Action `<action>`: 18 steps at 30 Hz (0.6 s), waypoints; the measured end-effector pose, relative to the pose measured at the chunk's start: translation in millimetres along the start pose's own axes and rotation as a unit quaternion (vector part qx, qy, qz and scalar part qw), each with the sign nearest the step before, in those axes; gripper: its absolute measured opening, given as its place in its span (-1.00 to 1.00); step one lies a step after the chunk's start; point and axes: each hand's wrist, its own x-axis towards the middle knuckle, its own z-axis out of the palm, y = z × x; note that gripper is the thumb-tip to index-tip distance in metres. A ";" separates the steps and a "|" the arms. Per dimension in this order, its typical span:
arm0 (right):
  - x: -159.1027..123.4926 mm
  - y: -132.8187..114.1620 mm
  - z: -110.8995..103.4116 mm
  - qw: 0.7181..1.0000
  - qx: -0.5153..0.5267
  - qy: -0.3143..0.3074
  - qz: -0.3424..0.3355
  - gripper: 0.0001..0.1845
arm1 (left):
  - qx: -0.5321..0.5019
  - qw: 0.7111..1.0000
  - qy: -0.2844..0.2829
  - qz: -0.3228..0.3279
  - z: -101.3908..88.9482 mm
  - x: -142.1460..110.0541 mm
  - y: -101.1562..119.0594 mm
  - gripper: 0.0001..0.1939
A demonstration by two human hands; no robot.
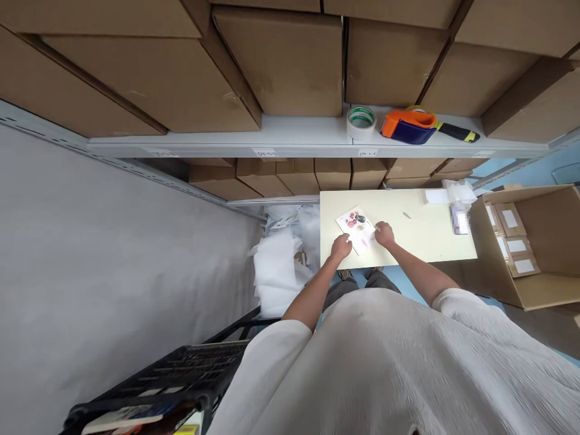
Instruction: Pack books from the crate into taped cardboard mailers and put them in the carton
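Note:
A small flat packet [356, 227] with red and dark printed shapes lies on a pale yellow table [421, 238]. My left hand [341, 247] rests with curled fingers at the packet's near left corner. My right hand [384, 234] is closed at its right edge, fingers pinched on the packet. Both forearms reach forward from my white shirt.
A tape roll [361, 121], an orange tape dispenser [408, 125] and a yellow-black knife [458, 132] sit on the grey shelf [299, 138] under cardboard boxes. An open carton [532, 244] with labelled packets stands right. White foam sheets [277, 266] lie left; a black cart [190, 374] is near.

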 end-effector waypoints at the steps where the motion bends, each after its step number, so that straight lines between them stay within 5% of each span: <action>1: -4.0 0.6 1.2 1.000 -0.004 -0.011 0.010 -0.63 | 0.015 1.000 0.001 0.012 -2.8 5.6 3.1 -0.53; 6: -28.9 9.2 16.4 0.994 -0.012 -0.099 0.043 -0.77 | 0.076 0.996 -0.010 0.051 -18.5 40.2 21.1 -0.44; 11: -34.4 18.0 28.1 0.992 0.036 -0.111 0.037 -0.86 | 0.105 0.993 -0.018 0.054 -27.5 69.2 23.9 -0.30; 18: -18.5 26.2 29.9 0.988 0.086 -0.124 0.043 -0.82 | 0.139 0.988 -0.052 0.047 -34.1 69.4 19.2 -0.32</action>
